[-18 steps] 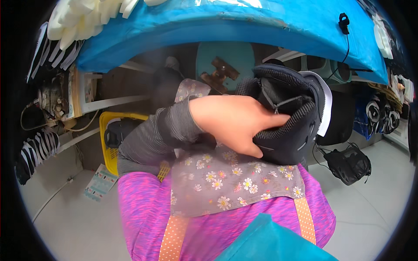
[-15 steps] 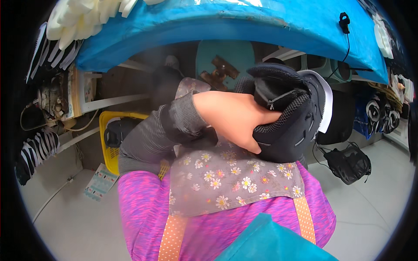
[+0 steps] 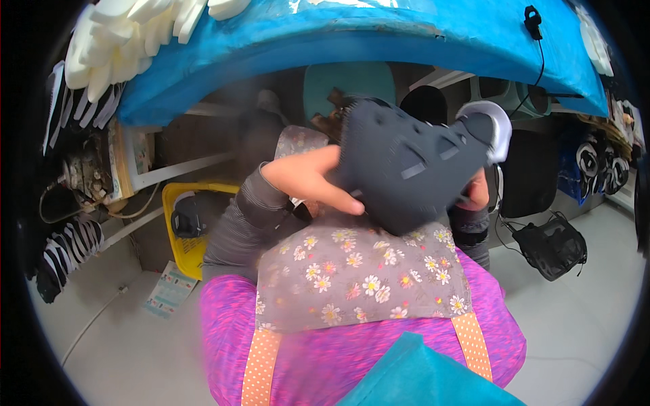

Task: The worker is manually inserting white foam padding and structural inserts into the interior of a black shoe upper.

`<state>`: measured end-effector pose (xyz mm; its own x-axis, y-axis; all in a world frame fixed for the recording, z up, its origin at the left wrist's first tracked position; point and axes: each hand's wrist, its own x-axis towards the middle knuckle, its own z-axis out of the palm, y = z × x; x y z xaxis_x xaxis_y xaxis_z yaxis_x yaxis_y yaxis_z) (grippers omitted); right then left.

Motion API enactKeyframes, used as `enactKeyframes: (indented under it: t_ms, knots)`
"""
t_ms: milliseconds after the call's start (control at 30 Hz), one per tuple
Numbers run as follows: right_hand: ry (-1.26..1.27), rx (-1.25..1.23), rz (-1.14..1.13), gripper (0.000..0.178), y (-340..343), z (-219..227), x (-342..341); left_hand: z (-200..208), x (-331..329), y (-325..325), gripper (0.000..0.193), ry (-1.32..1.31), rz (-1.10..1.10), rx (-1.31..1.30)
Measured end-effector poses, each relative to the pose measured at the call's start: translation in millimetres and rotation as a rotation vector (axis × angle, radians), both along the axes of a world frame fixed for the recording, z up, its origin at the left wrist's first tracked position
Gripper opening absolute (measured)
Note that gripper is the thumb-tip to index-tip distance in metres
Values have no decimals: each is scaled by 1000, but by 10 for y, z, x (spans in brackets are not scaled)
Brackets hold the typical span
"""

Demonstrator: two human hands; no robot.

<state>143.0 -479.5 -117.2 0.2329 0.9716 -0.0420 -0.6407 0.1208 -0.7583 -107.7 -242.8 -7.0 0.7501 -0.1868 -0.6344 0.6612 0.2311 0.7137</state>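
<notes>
A dark navy shoe upper [image 3: 406, 169] with small grey tabs and a white edge at its right end is held up over my floral apron [image 3: 365, 277]. My left hand [image 3: 305, 177] grips its left side, thumb across the near face and the other fingers hidden behind. At its lower right, my right hand [image 3: 477, 192] holds on, mostly covered by the upper. The upper is slightly smeared by motion, with its outer face toward me.
A yellow basket [image 3: 177, 250] at the left holds another dark upper [image 3: 191, 215]. Ahead stands a blue-covered table [image 3: 406, 47] with white foam pieces [image 3: 112, 40]. Brown metal parts [image 3: 330, 125] rest on a teal stool [image 3: 321, 74]. A black mesh bag [image 3: 552, 247] is at the right.
The upper has turned from showing its padded opening and lining to showing its outer face. My left hand has come out of the opening to its left side; my right hand has come into view.
</notes>
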Motion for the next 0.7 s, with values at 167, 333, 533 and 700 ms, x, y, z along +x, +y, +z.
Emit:
enactKeyframes:
  t_ms: [167, 333, 533, 700]
  knots:
    - [-779, 55, -238, 25, 23, 510, 40, -1041, -466, 320, 70, -820, 871, -700]
    - [-1018, 90, -791, 18, 379, 889, -72, -637, -164, 382, 85, -1061, 672, -684]
    - [-1661, 149, -628, 37, 931, 1138, -83, -729, -246, 198, 85, -935, 712, -640]
    - [-1399, 83, -645, 22, 920, 1091, 10, -637, -213, -16, 86, -1001, 551, -943]
